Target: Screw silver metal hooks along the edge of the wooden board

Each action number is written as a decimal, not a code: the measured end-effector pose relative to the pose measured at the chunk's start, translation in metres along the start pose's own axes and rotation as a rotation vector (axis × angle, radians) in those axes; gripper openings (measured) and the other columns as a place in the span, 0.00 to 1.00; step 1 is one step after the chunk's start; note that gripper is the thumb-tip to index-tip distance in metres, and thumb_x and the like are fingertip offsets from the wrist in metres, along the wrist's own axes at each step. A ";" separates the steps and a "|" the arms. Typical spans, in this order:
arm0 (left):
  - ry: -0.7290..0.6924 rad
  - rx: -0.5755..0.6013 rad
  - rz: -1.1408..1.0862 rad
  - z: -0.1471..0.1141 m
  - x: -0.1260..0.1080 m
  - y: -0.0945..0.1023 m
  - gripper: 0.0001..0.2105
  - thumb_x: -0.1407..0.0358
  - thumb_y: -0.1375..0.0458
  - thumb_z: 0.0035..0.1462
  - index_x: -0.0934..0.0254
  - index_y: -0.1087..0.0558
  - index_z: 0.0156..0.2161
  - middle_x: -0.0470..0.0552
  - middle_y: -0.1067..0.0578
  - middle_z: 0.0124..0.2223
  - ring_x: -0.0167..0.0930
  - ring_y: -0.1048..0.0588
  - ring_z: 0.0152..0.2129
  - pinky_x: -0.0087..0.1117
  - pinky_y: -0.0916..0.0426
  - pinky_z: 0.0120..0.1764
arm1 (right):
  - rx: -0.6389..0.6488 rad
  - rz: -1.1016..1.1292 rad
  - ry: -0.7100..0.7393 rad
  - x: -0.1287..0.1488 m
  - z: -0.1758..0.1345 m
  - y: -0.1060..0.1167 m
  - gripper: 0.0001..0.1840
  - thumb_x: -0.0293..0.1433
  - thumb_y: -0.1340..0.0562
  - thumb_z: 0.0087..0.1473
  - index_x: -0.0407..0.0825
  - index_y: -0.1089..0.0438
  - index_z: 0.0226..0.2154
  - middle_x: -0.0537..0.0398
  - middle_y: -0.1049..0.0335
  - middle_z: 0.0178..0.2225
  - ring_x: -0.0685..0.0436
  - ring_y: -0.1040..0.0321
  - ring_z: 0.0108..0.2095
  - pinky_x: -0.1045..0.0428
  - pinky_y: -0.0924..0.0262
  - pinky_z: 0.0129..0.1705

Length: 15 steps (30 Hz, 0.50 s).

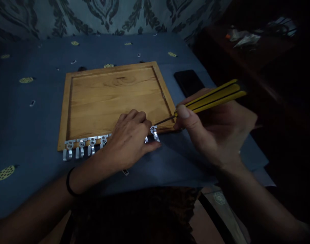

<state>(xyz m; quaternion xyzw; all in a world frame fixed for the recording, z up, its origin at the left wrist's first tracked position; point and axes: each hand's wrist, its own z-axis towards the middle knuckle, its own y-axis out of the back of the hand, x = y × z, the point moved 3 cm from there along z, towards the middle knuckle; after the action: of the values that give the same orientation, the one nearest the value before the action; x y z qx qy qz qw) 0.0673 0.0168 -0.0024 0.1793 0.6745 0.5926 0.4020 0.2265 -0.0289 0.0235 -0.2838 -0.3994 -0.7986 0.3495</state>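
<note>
A framed wooden board (pixel 116 98) lies on the cloth, with a metal hook rail (pixel 92 141) along its near edge. My left hand (pixel 130 137) lies over the right part of the rail, fingers curled on the board's edge and thumb below, gripping the rail and hiding several of its hooks. In my right hand (pixel 208 125) is a screwdriver (pixel 215 97) with a yellow and black handle, held between thumb and fingers. Its shaft slants down to the left, with the tip at the rail's rightmost hook (pixel 155 134). Whether the tip sits in a screw is too small to tell.
A blue patterned cloth (pixel 30 125) covers the work surface. Beyond the board's right side lies a black phone (pixel 189 82), close to my right hand. A dark wooden piece of furniture (pixel 266 78) stands at the right, with a crumpled plastic bag (pixel 247 40) on top.
</note>
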 end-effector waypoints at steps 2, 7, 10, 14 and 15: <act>-0.006 -0.006 0.003 0.000 0.000 0.000 0.15 0.54 0.34 0.58 0.66 0.23 0.41 0.54 0.25 0.43 0.41 0.29 0.44 0.41 0.35 0.46 | 0.039 0.012 -0.001 -0.002 0.000 -0.002 0.05 0.37 0.32 0.57 0.59 0.27 0.30 0.59 0.30 0.25 0.43 0.31 0.26 0.43 0.37 0.30; 0.008 0.010 0.005 0.000 0.000 0.000 0.16 0.54 0.34 0.58 0.66 0.23 0.41 0.54 0.25 0.43 0.41 0.30 0.45 0.41 0.35 0.47 | 0.055 0.016 0.032 -0.003 -0.001 -0.004 0.06 0.36 0.33 0.58 0.58 0.28 0.30 0.59 0.29 0.26 0.44 0.32 0.26 0.43 0.37 0.30; 0.001 0.008 -0.002 0.000 0.001 0.001 0.16 0.54 0.34 0.59 0.67 0.23 0.42 0.54 0.25 0.43 0.42 0.29 0.46 0.42 0.35 0.47 | 0.073 0.011 0.007 -0.004 -0.002 -0.004 0.06 0.37 0.35 0.60 0.59 0.29 0.31 0.58 0.29 0.27 0.43 0.32 0.27 0.42 0.38 0.30; 0.012 0.031 -0.001 0.001 0.000 0.001 0.17 0.54 0.34 0.59 0.68 0.22 0.43 0.55 0.25 0.44 0.43 0.29 0.46 0.43 0.35 0.48 | 0.086 0.009 0.022 -0.006 -0.001 -0.004 0.05 0.36 0.34 0.59 0.60 0.29 0.31 0.59 0.30 0.28 0.43 0.32 0.27 0.43 0.38 0.31; 0.017 0.037 -0.002 0.001 0.000 0.001 0.17 0.54 0.34 0.59 0.68 0.22 0.44 0.56 0.25 0.45 0.43 0.29 0.47 0.44 0.35 0.48 | 0.101 0.006 0.026 -0.007 0.000 -0.004 0.05 0.37 0.33 0.59 0.60 0.29 0.31 0.59 0.29 0.27 0.43 0.32 0.27 0.43 0.37 0.31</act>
<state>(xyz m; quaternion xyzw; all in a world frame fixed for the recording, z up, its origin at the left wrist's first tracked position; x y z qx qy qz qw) 0.0680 0.0180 -0.0017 0.1812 0.6887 0.5814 0.3936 0.2273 -0.0250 0.0166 -0.2566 -0.4339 -0.7800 0.3707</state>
